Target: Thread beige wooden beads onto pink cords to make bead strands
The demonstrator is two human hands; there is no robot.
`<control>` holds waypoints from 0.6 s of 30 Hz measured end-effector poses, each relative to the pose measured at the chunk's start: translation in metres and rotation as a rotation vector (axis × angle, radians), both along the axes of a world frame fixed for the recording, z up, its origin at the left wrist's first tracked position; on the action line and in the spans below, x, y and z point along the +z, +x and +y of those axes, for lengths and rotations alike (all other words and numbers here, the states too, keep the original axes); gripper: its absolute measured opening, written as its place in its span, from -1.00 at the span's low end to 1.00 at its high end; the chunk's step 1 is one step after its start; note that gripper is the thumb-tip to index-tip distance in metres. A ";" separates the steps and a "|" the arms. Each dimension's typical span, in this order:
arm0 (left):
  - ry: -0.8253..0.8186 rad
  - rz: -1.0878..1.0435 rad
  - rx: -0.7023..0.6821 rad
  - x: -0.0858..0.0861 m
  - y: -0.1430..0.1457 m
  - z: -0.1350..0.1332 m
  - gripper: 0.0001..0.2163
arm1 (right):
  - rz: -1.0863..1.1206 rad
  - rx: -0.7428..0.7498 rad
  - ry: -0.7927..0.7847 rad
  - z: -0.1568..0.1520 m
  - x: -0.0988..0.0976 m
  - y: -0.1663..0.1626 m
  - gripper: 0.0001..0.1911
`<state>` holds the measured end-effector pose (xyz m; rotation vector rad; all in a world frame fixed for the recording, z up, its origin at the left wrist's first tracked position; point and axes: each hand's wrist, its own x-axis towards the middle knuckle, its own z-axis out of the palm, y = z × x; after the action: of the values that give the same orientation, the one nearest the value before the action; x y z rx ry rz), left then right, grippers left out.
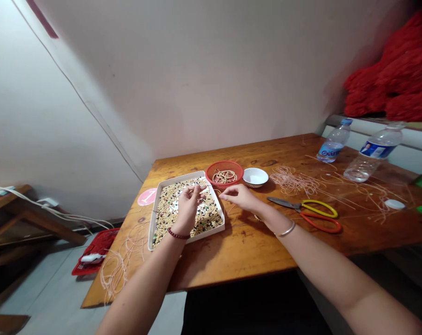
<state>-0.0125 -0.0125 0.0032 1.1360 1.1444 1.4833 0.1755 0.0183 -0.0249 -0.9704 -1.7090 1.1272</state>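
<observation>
My left hand hovers over a white tray full of small mixed beads, its fingers pinched on a thin cord. My right hand is just right of the tray, fingers pinched on the other end of the same cord. The cord runs between the two hands above the tray's far right corner. A red bead bracelet circles my left wrist and a silver bangle my right wrist.
A red basket holding beaded loops and a white bowl stand behind the tray. Scissors with yellow and red handles lie to the right. Loose pink cords, two water bottles and a pink disc share the wooden table.
</observation>
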 end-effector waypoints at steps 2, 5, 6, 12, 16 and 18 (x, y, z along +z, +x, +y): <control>0.016 0.038 0.003 0.001 -0.002 0.000 -0.66 | 0.000 0.001 0.003 0.001 -0.002 -0.001 -0.62; 0.082 0.183 0.049 0.002 -0.004 0.000 -0.68 | 0.086 -0.115 -0.002 0.005 -0.004 -0.002 -0.62; 0.115 0.257 0.057 0.002 -0.004 -0.001 -0.69 | 0.131 -0.202 -0.004 0.007 -0.005 0.000 -0.62; 0.367 0.984 -0.053 -0.004 -0.004 -0.010 -0.84 | 0.396 -0.635 -0.034 0.024 -0.006 0.016 -0.67; 0.491 1.306 -0.168 -0.008 0.001 -0.016 -0.82 | 0.430 -0.522 -0.008 0.020 0.004 0.018 -0.67; 0.516 1.282 -0.138 -0.007 0.003 -0.017 -0.79 | 0.315 -0.351 0.010 0.012 0.010 0.015 -0.64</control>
<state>-0.0098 -0.0297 -0.0039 2.6546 1.4226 0.8505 0.1901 0.0306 -0.0153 -0.9819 -1.2354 0.9781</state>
